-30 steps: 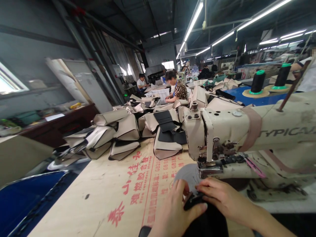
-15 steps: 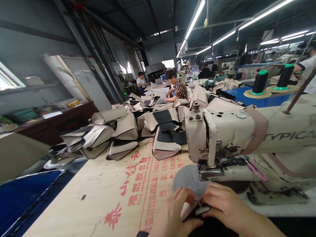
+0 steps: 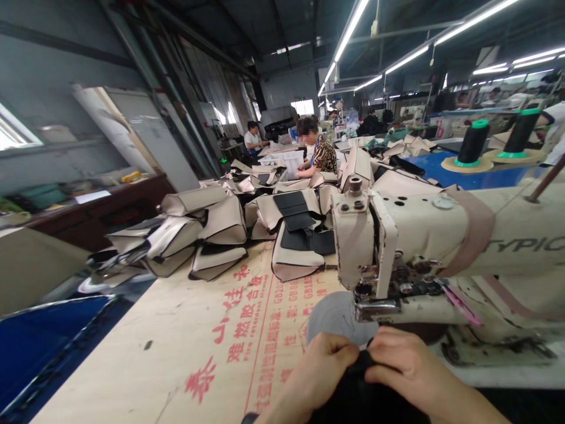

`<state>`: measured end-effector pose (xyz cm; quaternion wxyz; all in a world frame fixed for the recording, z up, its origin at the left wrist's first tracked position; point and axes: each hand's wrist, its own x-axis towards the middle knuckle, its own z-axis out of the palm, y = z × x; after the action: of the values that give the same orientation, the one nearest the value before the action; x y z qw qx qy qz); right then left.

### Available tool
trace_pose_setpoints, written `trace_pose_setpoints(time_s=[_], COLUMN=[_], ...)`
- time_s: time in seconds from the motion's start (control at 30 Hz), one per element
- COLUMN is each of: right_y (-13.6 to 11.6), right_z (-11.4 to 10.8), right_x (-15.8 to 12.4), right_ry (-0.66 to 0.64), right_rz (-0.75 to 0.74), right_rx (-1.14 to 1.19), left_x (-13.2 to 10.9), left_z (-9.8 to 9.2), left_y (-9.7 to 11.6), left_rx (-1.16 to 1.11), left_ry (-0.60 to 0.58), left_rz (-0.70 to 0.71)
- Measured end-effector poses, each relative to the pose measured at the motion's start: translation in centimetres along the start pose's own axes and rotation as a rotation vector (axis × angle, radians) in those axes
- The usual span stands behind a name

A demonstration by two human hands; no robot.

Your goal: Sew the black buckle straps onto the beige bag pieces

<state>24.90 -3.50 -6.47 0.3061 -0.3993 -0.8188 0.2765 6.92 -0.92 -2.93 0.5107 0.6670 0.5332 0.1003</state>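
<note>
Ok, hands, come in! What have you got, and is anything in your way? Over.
Left hand, right hand: both pinching black material. Material this side of sewing machine. Grey disc just beyond, probably not blocking.

Dim overall; overhead tubes (image 3: 352, 29) and left window (image 3: 14, 131) glaring; edges stretched, soft.

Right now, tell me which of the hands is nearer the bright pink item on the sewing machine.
Right. The right hand is below and left of the bright pink item, apart from it; the left hand lies farther left.
</note>
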Motion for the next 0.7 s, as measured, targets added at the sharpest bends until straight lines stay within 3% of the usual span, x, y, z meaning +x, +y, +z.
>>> trace_pose_setpoints(time_s=[0.13,0.23,0.3,0.4,0.47,0.57,0.7], right_y=[0.1,0.1,0.0,0.1,0.1,0.2,-0.1], right_z=[0.1,0.1,0.1,0.3,0.6,0.9,0.0], right_x=[-0.2,-0.3,-0.3,-0.3,-0.3,-0.4,-0.2], right_ry=[0.12,0.053,0.034,0.108,0.165,0.205,0.149], right_rz=[0.204,0.169,0.127,0.116,0.128,0.156,0.119], right_rx=[0.15,0.115,0.093,0.083,0.087,0.083,0.106], left_x=[0.3,0.4,0.0,-1.6,-2.9,-4.0,-3.7], left_z=[-0.2,-0.2,-0.2,0.0,0.2,0.4,0.0], left_y=[0.1,0.3,0.4,0.6,0.5,0.2,0.2], left_rx=[0.04,0.03,0.042,0.117,0.222,0.441,0.583], left_ry=[-0.016,-0.047,-0.004,0.22,0.289,0.247,0.203], left_rz=[-0.041,-0.074,-0.064,0.1,0.278,0.449,0.478])
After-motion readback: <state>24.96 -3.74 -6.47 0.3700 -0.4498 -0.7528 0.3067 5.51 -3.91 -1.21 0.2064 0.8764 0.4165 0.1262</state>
